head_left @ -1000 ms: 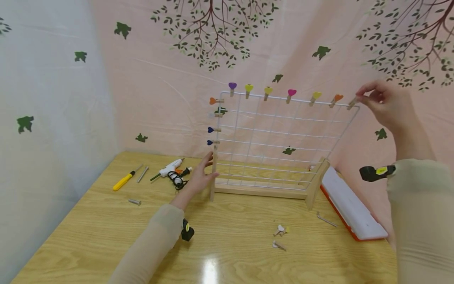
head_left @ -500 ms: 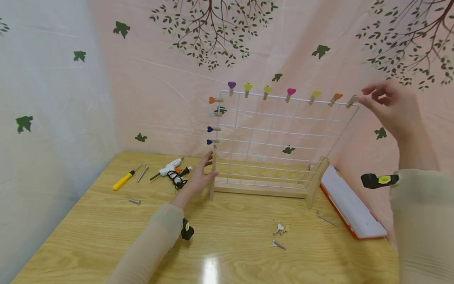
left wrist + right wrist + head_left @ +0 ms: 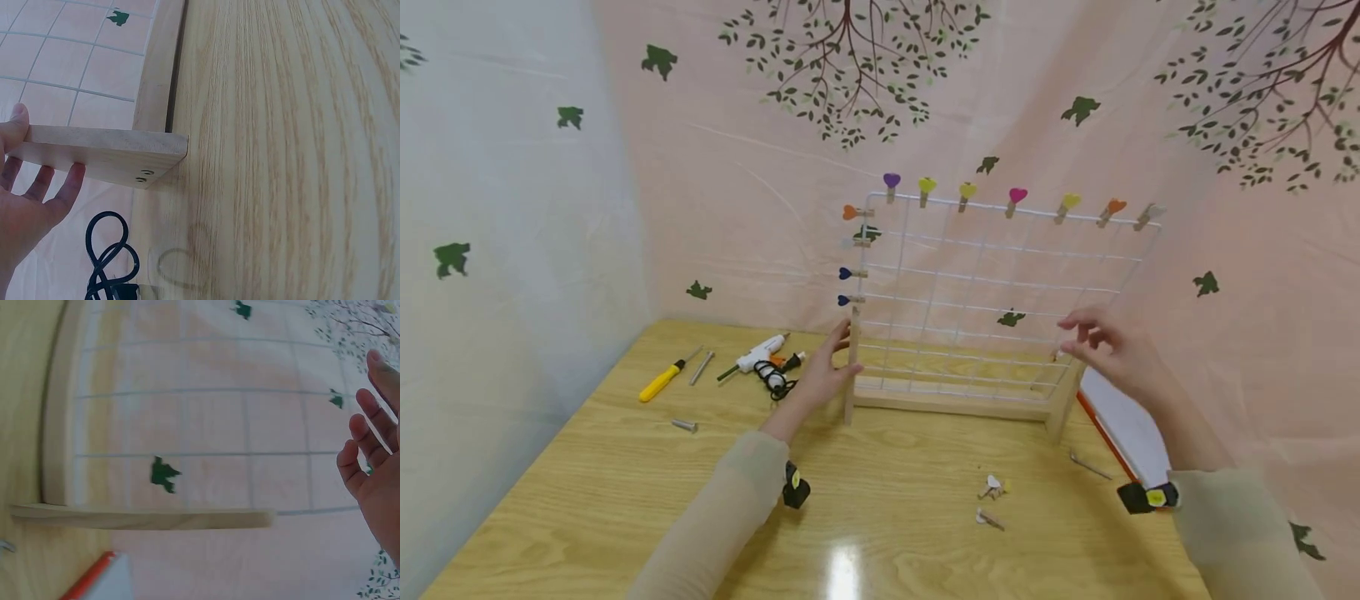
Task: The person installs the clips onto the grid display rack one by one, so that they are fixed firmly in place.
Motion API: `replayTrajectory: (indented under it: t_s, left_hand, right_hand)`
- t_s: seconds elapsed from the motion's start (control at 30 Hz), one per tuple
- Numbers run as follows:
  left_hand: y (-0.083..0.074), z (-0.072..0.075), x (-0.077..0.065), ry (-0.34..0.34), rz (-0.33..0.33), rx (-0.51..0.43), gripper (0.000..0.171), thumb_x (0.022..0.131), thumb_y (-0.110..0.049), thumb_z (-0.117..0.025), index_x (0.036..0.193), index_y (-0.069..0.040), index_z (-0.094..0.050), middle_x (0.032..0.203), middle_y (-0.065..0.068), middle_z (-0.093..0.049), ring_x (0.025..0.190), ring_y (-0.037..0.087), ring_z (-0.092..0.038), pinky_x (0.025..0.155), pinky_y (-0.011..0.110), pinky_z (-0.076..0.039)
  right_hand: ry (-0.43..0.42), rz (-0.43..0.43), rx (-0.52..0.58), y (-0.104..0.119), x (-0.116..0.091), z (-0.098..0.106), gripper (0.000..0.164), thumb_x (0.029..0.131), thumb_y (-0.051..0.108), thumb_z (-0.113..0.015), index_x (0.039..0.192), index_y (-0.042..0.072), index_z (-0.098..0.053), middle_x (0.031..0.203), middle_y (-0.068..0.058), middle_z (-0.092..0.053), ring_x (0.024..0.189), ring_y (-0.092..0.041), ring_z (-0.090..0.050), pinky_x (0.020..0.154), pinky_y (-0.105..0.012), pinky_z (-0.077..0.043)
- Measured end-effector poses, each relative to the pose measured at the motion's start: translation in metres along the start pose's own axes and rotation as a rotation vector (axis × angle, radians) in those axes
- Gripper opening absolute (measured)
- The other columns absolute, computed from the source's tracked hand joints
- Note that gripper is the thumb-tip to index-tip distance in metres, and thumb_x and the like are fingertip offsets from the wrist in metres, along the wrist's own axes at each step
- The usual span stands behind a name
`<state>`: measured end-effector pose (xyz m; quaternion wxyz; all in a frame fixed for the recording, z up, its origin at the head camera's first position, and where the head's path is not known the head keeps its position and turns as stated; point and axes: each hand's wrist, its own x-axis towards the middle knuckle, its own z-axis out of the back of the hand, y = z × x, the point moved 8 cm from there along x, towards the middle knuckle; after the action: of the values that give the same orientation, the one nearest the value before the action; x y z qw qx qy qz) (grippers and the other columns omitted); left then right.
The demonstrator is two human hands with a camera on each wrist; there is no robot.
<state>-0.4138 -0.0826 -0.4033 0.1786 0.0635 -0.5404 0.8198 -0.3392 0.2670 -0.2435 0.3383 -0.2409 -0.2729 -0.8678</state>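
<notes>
A white wire grid point(image 3: 990, 207) stands upright in a wooden stand point(image 3: 951, 407). Heart-topped clothespins line its top edge, from a purple-heart clothespin point(image 3: 891, 182) to a pale-heart clothespin point(image 3: 1148, 217) at the right corner. Several more run down the left side, among them an orange-heart clothespin point(image 3: 852, 212). My left hand point(image 3: 822, 379) grips the stand's left side board point(image 3: 100, 147), thumb on one face and fingers on the other. Beside the right side board point(image 3: 1062, 408) my right hand point(image 3: 1108, 350) hovers, fingers loosely bent and holding nothing; the right wrist view shows it apart from the grid.
Loose clothespins point(image 3: 992, 485) lie on the table point(image 3: 865, 517) in front. At left are a yellow screwdriver point(image 3: 660, 383), bolts point(image 3: 684, 426) and a glue gun point(image 3: 762, 355) with a black cord. A hex key point(image 3: 1090, 466) and a white-and-red case point(image 3: 1123, 425) lie at right.
My right hand has let go of the pale-heart clothespin at the grid's top right corner and come down beside the right side board. My left hand has stayed on the left board.
</notes>
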Motion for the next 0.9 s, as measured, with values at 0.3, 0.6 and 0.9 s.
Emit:
replayTrajectory:
  t_s: [0.3, 0.6, 0.9]
  left_hand:
    - [-0.001, -0.001, 0.000, 0.006, -0.005, -0.009, 0.078, 0.083, -0.023, -0.060, 0.143, -0.030, -0.011, 0.145, 0.005, -0.025, 0.127, 0.026, -0.034, 0.086, 0.042, -0.047]
    - [-0.002, 0.000, 0.001, -0.001, 0.005, -0.010, 0.078, 0.083, -0.018, -0.061, 0.144, -0.024, -0.012, 0.144, 0.005, -0.026, 0.127, 0.026, -0.034, 0.086, 0.041, -0.047]
    - [0.000, 0.001, 0.002, -0.004, -0.001, -0.009, 0.078, 0.083, -0.020, -0.061, 0.144, -0.022, -0.012, 0.145, 0.005, -0.025, 0.127, 0.027, -0.034, 0.086, 0.042, -0.047]
  right_hand:
    - [0.265, 0.021, 0.144, -0.007, -0.062, -0.103, 0.035, 0.074, 0.007, -0.071, 0.104, 0.021, -0.059, 0.095, 0.008, -0.054, 0.074, -0.009, -0.044, 0.058, -0.026, -0.043]
    - [0.536, -0.041, 0.309, -0.024, -0.104, -0.168, 0.022, 0.079, 0.019, -0.067, 0.100, 0.015, -0.061, 0.096, 0.002, -0.059, 0.076, -0.014, -0.051, 0.059, -0.023, -0.045]
    - [0.629, -0.051, 0.346, -0.026, -0.114, -0.187, 0.015, 0.084, 0.024, -0.060, 0.098, 0.018, -0.062, 0.097, 0.003, -0.059, 0.086, -0.008, -0.054, 0.070, -0.022, -0.048]
